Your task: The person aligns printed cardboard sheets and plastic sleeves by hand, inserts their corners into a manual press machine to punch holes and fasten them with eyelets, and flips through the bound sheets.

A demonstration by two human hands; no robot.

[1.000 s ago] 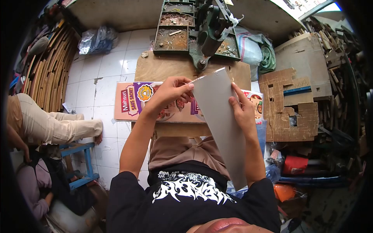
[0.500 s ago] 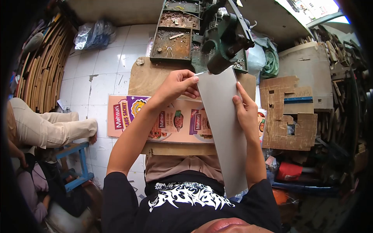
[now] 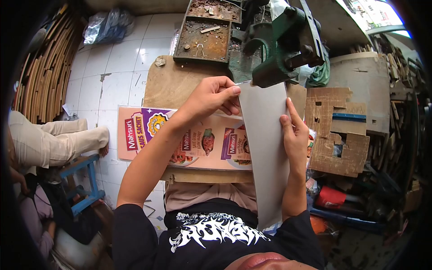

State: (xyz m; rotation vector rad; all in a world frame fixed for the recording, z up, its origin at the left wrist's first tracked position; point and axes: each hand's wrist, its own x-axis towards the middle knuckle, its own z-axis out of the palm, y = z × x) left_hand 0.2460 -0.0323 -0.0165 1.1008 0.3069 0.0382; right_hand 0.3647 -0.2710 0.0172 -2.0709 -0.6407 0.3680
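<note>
A long grey board (image 3: 266, 148) slants from my body up to a dark green hand press (image 3: 281, 54), its far end under the press head. My left hand (image 3: 220, 96) is at the board's far left corner, thumb and forefinger pinched together. A thin pale sliver shows by those fingertips, too small to name. My right hand (image 3: 295, 137) holds the board's right edge, thumb on top and forefinger stretched along the side. Beneath the board a printed Mahsuri sheet (image 3: 202, 157) lies across the wooden worktop (image 3: 168, 87).
Compartmented metal trays (image 3: 204, 45) with small bits stand left of the press. Cut cardboard (image 3: 337, 157) leans at the right, beside stacked wood. At the left are wooden strips (image 3: 49, 67), a blue stool frame (image 3: 92, 180) and a seated person's legs (image 3: 67, 144).
The view has shifted, so the press sits higher and further right. Both hands stay at the board's edges. The sliver by my left fingertips shows less than before.
</note>
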